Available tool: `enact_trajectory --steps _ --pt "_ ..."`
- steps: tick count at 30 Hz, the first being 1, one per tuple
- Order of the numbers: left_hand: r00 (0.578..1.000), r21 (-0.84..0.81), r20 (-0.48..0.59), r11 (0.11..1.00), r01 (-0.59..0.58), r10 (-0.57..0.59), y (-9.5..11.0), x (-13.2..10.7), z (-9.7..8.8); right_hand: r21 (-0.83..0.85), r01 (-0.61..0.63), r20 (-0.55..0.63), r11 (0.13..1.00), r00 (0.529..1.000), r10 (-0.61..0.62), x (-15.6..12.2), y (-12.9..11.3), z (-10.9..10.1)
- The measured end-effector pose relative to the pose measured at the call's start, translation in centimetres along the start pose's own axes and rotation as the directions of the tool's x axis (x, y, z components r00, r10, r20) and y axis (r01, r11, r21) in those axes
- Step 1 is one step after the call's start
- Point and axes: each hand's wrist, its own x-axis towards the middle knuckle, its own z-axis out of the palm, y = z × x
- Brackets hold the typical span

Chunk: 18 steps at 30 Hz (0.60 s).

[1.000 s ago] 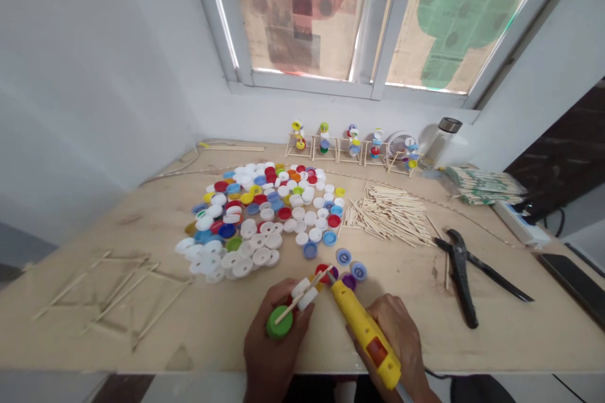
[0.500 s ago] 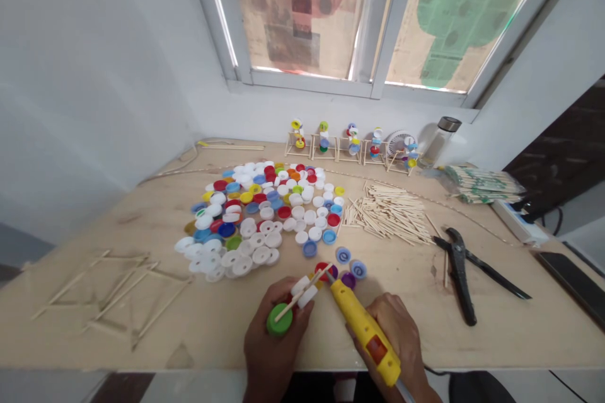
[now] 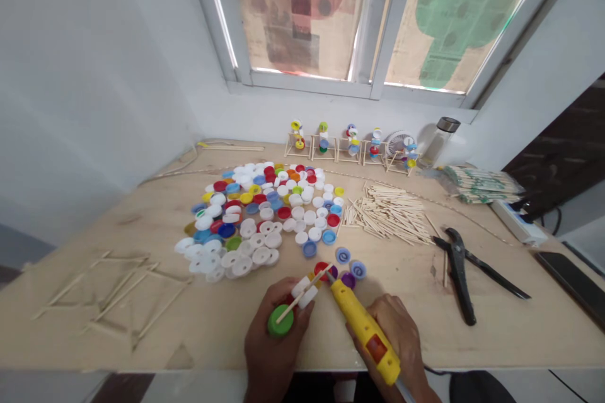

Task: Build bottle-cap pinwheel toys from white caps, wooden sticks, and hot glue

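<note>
My left hand (image 3: 275, 343) is closed around a cluster of bottle caps, with a green cap (image 3: 280, 321) nearest me and white caps (image 3: 308, 296) farther out. A thin wooden stick (image 3: 297, 297) lies across the cluster, pointing away to the right. In my right hand (image 3: 394, 330) is a yellow glue gun (image 3: 366, 330), its nozzle close to the stick's far end; I cannot tell whether they touch. Just beyond the nozzle are a red cap (image 3: 322, 269), a purple cap (image 3: 348, 280) and blue caps (image 3: 358, 269) on the table.
Many loose caps (image 3: 261, 240) cover the middle of the table (image 3: 155, 214). Right of them lie a stick pile (image 3: 390, 213), black-handled pliers (image 3: 458, 277) and a phone (image 3: 571, 286). Stick frames (image 3: 120, 289) rest at left. Finished cap-and-stick models (image 3: 352, 141) and a bottle (image 3: 440, 141) stand behind.
Almost nothing differs. The cap cluster in my left hand has shifted very slightly, while the glue gun stays at the stick's far end.
</note>
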Motion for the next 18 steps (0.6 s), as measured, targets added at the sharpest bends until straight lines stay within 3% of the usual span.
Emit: enact_trajectory --steps 18 --pt "0.998 -0.048 -0.064 0.999 0.023 -0.026 1.0 -0.3 0.5 -0.001 0.002 -0.01 1.0 1.0 -0.002 0.0 0.3 0.0"
